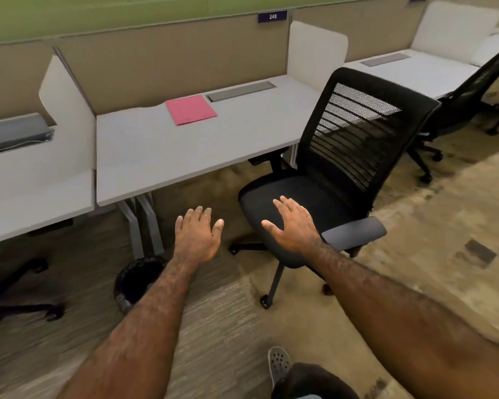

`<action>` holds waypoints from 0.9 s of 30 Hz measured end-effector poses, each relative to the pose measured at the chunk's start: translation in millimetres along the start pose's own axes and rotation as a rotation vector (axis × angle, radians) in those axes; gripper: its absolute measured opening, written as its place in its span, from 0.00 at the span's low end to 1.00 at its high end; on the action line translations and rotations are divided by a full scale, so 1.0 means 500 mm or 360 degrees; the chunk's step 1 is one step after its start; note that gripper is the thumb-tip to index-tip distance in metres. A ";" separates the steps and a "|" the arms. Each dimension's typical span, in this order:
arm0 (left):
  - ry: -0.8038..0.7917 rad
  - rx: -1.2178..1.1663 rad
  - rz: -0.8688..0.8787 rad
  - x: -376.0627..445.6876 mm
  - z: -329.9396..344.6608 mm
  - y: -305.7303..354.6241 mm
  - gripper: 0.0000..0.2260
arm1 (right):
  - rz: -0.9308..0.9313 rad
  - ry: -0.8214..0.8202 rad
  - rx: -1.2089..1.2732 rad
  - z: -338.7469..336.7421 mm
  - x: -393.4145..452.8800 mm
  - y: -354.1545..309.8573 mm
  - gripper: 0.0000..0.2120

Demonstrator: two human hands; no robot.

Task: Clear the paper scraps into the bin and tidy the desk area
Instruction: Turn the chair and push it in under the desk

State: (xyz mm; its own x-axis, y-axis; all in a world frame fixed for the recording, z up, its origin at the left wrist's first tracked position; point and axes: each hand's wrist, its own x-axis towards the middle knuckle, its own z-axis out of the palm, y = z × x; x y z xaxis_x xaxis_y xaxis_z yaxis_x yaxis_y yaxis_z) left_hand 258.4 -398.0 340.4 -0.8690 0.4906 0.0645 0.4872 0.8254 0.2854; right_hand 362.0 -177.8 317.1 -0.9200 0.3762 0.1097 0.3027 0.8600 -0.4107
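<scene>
**Desk Area: Hands Extended, Nothing Held**

The bin (139,280), lined with a black bag, stands on the carpet just beside the desk leg, partly hidden behind the left forearm. The desk (156,151) carries one pink folder (190,110), lying flat near the rear cable tray. No paper scraps can be made out on the desk surface.

The left hand (198,234) is extended palm-down over the floor, fingers spread, empty. The right hand (293,223) is also spread and empty, positioned over the front of the seat of the black office chair (329,168); contact with the seat cannot be confirmed. The chair is angled away from the desk.
</scene>
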 end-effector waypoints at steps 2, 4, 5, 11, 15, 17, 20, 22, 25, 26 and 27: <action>0.0015 -0.0019 0.0057 0.005 0.002 0.028 0.25 | 0.0041 0.0046 -0.0018 -0.024 -0.004 0.023 0.35; 0.0036 -0.0058 0.0110 0.012 0.004 0.058 0.25 | 0.0073 0.0086 -0.0026 -0.048 -0.003 0.046 0.35; 0.0046 -0.0079 0.0133 0.017 0.006 0.073 0.25 | 0.0085 0.0105 -0.0030 -0.060 -0.002 0.057 0.35; 0.0070 -0.0096 0.0276 0.071 0.019 0.187 0.24 | 0.0125 0.0281 -0.0029 -0.132 0.025 0.132 0.35; 0.0061 -0.0078 0.0342 0.130 0.034 0.280 0.24 | 0.0185 0.0408 -0.0020 -0.191 0.065 0.221 0.34; 0.0064 -0.0077 0.0386 0.172 0.046 0.336 0.25 | 0.0236 0.0469 -0.0007 -0.228 0.093 0.283 0.34; 0.0097 -0.0088 0.0421 0.249 0.073 0.434 0.25 | 0.0292 0.0543 -0.0009 -0.290 0.145 0.389 0.33; 0.0104 -0.0096 0.0441 0.302 0.094 0.508 0.25 | 0.0323 0.0569 -0.0019 -0.336 0.184 0.466 0.32; 0.0093 -0.0120 0.0509 0.378 0.128 0.625 0.25 | 0.0349 0.0601 -0.0033 -0.406 0.245 0.580 0.32; 0.0082 -0.0118 0.0532 0.403 0.140 0.664 0.25 | 0.0362 0.0613 -0.0032 -0.428 0.266 0.616 0.32; 0.0068 -0.0112 0.0553 0.427 0.151 0.703 0.25 | 0.0378 0.0624 -0.0023 -0.448 0.288 0.652 0.32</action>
State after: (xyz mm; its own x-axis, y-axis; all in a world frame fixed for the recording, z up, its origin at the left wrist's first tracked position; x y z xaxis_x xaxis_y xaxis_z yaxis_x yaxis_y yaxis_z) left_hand 250.5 18.0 382.2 -0.6558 0.7255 0.2087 0.7486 0.5889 0.3047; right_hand 383.9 233.8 401.8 -0.6619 0.6632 0.3492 0.5000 0.7378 -0.4534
